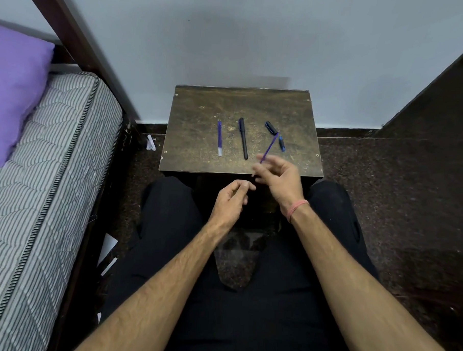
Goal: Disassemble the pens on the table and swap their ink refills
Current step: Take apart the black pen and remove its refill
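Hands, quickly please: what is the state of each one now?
Left hand: fingers curled, pinched at the tips; whether it holds anything cannot be told.
Right hand: closed on a thin purple refill.

Dim, soft light; wide-angle edge distortion

Thin purple ink refill [268, 147]: lower end hidden in blurred right hand [280, 177]. Curled left hand [230, 202]: contents indiscernible. Purple fabric pillow [14, 91]: cut by left edge.
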Motion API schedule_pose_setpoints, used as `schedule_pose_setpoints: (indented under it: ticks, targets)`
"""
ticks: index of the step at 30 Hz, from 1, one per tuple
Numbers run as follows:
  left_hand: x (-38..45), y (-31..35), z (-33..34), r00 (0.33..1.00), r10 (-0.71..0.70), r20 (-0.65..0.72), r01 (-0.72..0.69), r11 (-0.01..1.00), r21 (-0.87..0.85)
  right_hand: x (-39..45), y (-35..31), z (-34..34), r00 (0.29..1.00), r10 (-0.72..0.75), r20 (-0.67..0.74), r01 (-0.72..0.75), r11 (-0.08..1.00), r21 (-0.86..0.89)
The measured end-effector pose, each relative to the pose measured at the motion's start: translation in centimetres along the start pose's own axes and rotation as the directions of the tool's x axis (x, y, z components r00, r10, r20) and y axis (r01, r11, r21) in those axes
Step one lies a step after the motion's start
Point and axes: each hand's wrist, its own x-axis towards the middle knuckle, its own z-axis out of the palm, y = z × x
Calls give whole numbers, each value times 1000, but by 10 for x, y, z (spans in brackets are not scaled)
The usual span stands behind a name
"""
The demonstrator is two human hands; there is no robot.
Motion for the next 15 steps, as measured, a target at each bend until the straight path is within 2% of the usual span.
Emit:
schedule_pose_setpoints:
  ticks: [3, 6, 8, 15]
  targets:
    - [2, -3, 2, 1000, 9, 6, -9, 1000, 18, 20, -8, -23, 971, -42, -236, 24, 997, -76]
    - [6, -3, 2, 1000, 0, 6, 0, 1000, 14, 43, -11, -46, 914, -141, -382, 9, 945, -327]
    - [11, -4, 2, 1000, -15, 10, 15, 1000, -25, 55, -11, -54, 899, -186, -397, -19, 888, -460]
    - [24, -6, 3, 1000, -4, 8, 4, 998, -69, 83, -14, -57, 875, -251, -413, -113, 725, -680]
